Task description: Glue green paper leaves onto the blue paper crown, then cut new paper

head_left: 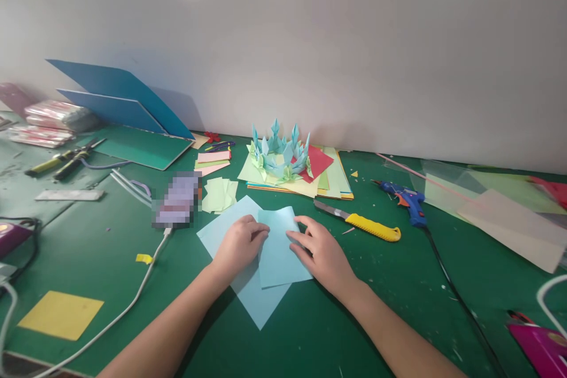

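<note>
A sheet of light blue paper (279,260) is between my hands, its top edge slightly curved. Beneath it, another light blue sheet (261,307) lies turned cornerwise on the green table. My left hand (241,242) pinches the upper sheet's left edge between thumb and forefinger. On the opposite side, my right hand (321,251) has its fingers apart, with the tips resting on the paper's right edge. Just beyond my hands stands a folded blue and green paper crown (281,156) on a stack of coloured paper (301,189).
To the right lie a yellow-handled cutter knife (372,227) and a blue glue gun (411,204) with its black cord. A blurred-out phone (177,201) on a white cable, small pale green papers (219,195), pliers (73,159) and a yellow sheet (62,314) are at left.
</note>
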Demonstrator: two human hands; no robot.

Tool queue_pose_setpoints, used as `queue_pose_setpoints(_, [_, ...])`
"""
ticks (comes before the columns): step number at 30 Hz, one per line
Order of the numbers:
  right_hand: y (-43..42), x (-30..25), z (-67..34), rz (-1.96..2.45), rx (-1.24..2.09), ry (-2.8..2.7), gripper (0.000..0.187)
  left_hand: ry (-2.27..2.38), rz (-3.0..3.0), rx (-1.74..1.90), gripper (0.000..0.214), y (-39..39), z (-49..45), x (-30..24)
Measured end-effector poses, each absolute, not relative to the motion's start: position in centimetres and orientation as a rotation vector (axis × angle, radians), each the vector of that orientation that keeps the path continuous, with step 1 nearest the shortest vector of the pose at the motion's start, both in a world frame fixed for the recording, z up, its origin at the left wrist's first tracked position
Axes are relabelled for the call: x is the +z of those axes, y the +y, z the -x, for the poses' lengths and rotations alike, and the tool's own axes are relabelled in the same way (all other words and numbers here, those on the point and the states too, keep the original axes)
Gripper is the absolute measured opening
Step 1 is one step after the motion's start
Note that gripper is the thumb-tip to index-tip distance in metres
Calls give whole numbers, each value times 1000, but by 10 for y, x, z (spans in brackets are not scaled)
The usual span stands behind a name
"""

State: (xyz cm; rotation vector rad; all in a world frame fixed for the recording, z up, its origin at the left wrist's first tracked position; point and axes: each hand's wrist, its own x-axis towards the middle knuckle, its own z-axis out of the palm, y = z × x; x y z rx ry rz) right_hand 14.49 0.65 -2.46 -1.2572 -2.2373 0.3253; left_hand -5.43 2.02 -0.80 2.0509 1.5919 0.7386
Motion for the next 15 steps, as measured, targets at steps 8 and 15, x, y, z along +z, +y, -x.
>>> queue_pose_setpoints(8, [7,-23,-143,1253,167,-2439,30,1596,-2144,675,23,18,54,-8])
queue_pose_setpoints(15, [18,-17,-149,1431,324,-2479,40,1628,-2155,627,25,16,50,-4])
